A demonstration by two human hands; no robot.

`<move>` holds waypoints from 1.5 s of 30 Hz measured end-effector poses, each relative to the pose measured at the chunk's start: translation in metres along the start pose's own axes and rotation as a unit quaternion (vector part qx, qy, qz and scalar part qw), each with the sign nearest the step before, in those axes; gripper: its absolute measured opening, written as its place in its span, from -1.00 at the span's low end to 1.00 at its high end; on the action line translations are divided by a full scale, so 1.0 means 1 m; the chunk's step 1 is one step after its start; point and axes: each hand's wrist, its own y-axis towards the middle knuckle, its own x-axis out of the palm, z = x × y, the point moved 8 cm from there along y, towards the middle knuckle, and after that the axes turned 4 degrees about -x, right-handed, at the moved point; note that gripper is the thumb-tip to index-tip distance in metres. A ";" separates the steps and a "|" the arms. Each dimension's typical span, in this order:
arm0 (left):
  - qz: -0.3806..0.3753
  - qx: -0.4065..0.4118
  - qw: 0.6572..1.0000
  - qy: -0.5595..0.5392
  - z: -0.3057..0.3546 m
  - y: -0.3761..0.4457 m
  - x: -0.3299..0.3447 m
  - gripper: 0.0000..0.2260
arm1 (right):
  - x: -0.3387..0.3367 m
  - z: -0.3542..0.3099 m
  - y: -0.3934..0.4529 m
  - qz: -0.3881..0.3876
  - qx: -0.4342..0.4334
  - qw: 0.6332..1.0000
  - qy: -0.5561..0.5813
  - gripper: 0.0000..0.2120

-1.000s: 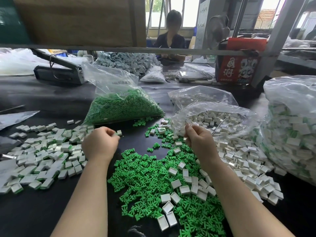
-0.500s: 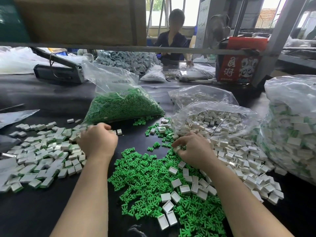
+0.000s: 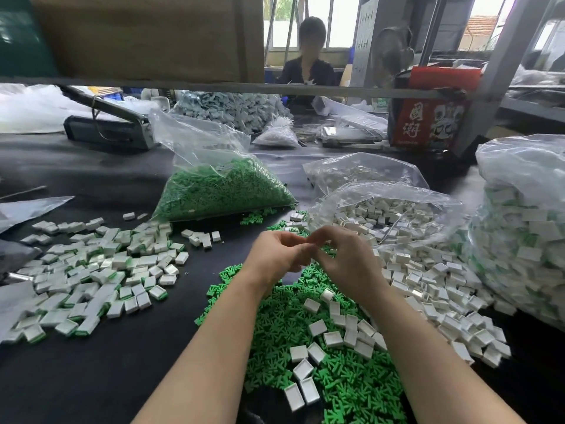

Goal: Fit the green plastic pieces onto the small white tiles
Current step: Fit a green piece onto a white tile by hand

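My left hand (image 3: 275, 255) and my right hand (image 3: 347, 260) meet fingertip to fingertip above the table's middle. Together they pinch something small and pale, apparently a white tile (image 3: 308, 245), mostly hidden by the fingers. Under my wrists spreads a heap of loose green plastic pieces (image 3: 284, 335) with several white tiles (image 3: 333, 338) lying on it. More loose white tiles (image 3: 428, 289) spill to the right. On the left lies a pile of tiles with green fitted (image 3: 91, 276).
A clear bag of green pieces (image 3: 220, 188) stands behind the hands, an open bag of white tiles (image 3: 382, 215) beside it, and a large full bag (image 3: 526, 234) at the right. A shelf rail (image 3: 214, 85) crosses overhead. Another person (image 3: 308, 65) sits opposite.
My left hand left the pile on the left and my right hand rose from the loose pieces. Both have come together at the centre, pinching a small piece.
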 end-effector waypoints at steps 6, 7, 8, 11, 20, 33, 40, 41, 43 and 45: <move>-0.006 0.005 0.981 -0.195 0.003 -0.003 -0.018 -0.84 | 0.008 0.009 -0.002 -0.082 0.034 0.996 -0.018 -0.78; -0.027 0.006 0.974 -0.226 0.005 -0.004 -0.017 -0.82 | 0.014 0.011 -0.004 -0.121 0.034 0.990 -0.060 -0.78; -0.047 0.008 0.968 -0.248 0.007 -0.005 -0.015 -0.81 | 0.018 0.012 -0.006 -0.153 0.038 0.983 -0.091 -0.76; -0.081 0.013 0.957 -0.279 0.011 -0.006 -0.009 -0.79 | 0.025 0.011 -0.007 -0.187 0.040 0.973 -0.126 -0.79; -0.124 0.032 0.944 -0.303 0.016 -0.007 -0.004 -0.78 | 0.027 0.019 -0.007 -0.164 0.066 0.979 -0.098 -0.95; -0.014 0.039 0.969 -0.242 0.014 -0.004 -0.012 -0.76 | -0.010 0.018 -0.003 0.072 0.164 0.891 0.417 -0.87; -0.016 0.067 0.983 -0.168 0.019 -0.007 -0.005 -0.76 | -0.012 0.016 -0.002 0.081 0.140 0.891 0.425 -0.88; -0.017 0.070 0.985 -0.160 0.020 -0.007 -0.004 -0.77 | -0.013 0.016 -0.001 0.084 0.136 0.893 0.420 -0.88; -0.016 0.076 0.986 -0.150 0.021 -0.007 -0.003 -0.79 | -0.014 0.016 -0.001 0.090 0.131 0.903 0.400 -0.88; -0.011 0.083 0.987 -0.140 0.022 -0.007 -0.003 -0.84 | -0.015 0.017 0.000 0.096 0.127 0.913 0.376 -0.89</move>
